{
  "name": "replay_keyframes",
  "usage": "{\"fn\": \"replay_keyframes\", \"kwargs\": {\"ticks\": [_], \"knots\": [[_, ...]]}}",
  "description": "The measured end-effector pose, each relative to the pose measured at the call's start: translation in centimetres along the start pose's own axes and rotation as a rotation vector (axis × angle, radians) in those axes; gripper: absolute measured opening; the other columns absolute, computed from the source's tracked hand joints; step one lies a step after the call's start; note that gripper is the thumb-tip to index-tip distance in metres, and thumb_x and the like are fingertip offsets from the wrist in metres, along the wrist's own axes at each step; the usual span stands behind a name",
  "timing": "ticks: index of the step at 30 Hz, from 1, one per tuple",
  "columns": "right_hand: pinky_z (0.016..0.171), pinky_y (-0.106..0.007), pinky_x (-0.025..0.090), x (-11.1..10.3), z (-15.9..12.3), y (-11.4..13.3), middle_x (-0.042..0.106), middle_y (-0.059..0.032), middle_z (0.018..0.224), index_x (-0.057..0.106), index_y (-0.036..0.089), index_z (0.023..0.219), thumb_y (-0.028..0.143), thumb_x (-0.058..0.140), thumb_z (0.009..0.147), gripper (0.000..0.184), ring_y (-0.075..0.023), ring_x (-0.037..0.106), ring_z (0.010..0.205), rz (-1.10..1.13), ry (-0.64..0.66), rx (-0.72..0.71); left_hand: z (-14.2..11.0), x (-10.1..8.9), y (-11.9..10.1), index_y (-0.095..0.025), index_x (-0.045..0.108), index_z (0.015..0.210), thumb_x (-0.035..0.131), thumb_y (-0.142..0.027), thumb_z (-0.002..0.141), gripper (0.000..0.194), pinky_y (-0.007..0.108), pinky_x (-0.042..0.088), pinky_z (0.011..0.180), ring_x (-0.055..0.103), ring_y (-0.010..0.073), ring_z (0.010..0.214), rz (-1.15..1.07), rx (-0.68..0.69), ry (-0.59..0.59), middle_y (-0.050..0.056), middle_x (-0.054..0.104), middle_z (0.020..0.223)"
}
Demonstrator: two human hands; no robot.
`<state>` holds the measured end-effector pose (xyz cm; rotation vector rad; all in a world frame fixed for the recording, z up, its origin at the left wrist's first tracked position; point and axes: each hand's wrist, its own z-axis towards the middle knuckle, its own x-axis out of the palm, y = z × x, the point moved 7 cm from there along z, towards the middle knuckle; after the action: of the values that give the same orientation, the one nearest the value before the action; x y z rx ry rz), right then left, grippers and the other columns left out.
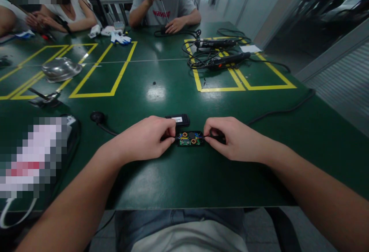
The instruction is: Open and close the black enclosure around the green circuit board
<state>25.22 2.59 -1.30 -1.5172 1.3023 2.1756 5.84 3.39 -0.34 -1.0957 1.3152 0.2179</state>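
A small opened power adapter (190,138) lies on the green table (173,175), its circuit board with copper coils showing. My left hand (148,136) pinches its left end where a black cable leaves. My right hand (230,136) pinches the right end, at another black cable that runs off to the right. Just behind the adapter lies its black cover (178,120) with a white label.
A black plug with cord (98,117) lies to the left. Two black power tools (221,52) with tangled cables sit in yellow floor-tape boxes at the back right. A metal bowl (60,68) sits at left. Gloves (121,38) and other people sit across the table.
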Motion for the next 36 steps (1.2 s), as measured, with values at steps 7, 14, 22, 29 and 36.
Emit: {"fn": "replay_keyframes", "kwargs": {"ticks": [7,14,22,29,36], "knots": [[0.077,-0.035,0.049,0.4,0.0,-0.2,0.07,-0.0047,0.091,0.059,0.024,0.096,0.016,0.064,0.096,0.009,-0.0231,0.065,0.085,-0.057,-0.04,-0.047,0.0,-0.5,0.1,-0.022,0.072,0.09,0.07,-0.022,0.093,0.004,0.038,0.054,0.086,0.07,0.0247,0.095,0.106,0.075,-0.133,0.006,0.073,0.102],[0.073,-0.033,0.049,0.3,-0.1,-0.1,0.071,-0.0035,0.097,0.055,0.024,0.114,0.017,0.066,0.094,0.024,-0.0201,0.064,0.079,0.031,-0.082,-0.032,0.9,-0.9,1.8,-0.018,0.075,0.126,0.07,-0.027,0.099,0.029,0.05,0.054,0.115,0.068,0.0325,0.128,0.16,-0.031,-0.388,0.013,0.076,0.135],[0.079,-0.038,0.056,-0.4,-0.1,-0.5,0.073,-0.0079,0.111,0.054,0.024,0.135,0.021,0.069,0.096,0.042,-0.0228,0.067,0.084,0.016,-0.231,-0.03,0.9,-0.7,1.4,-0.02,0.077,0.134,0.075,-0.028,0.101,0.034,0.046,0.059,0.104,0.075,0.03,0.115,0.159,-0.021,-0.326,0.01,0.083,0.125],[0.084,-0.04,0.06,0.1,-0.1,-0.4,0.075,-0.0089,0.112,0.067,0.023,0.131,0.031,0.084,0.093,0.042,-0.0264,0.072,0.093,-0.008,-0.193,-0.075,0.1,0.1,-1.2,-0.021,0.078,0.129,0.081,-0.026,0.098,0.032,0.04,0.061,0.104,0.075,0.025,0.115,0.016,0.223,-0.238,0.007,0.081,0.124],[0.085,-0.038,0.059,0.5,0.1,-0.3,0.078,-0.0069,0.105,0.072,0.023,0.111,0.027,0.087,0.093,0.024,-0.0261,0.073,0.098,0.031,-0.122,-0.083,0.4,0.7,-1.3,-0.019,0.08,0.127,0.084,-0.026,0.098,0.03,0.041,0.061,0.102,0.076,0.0252,0.113,0.044,0.188,-0.173,0.007,0.081,0.123]]}}
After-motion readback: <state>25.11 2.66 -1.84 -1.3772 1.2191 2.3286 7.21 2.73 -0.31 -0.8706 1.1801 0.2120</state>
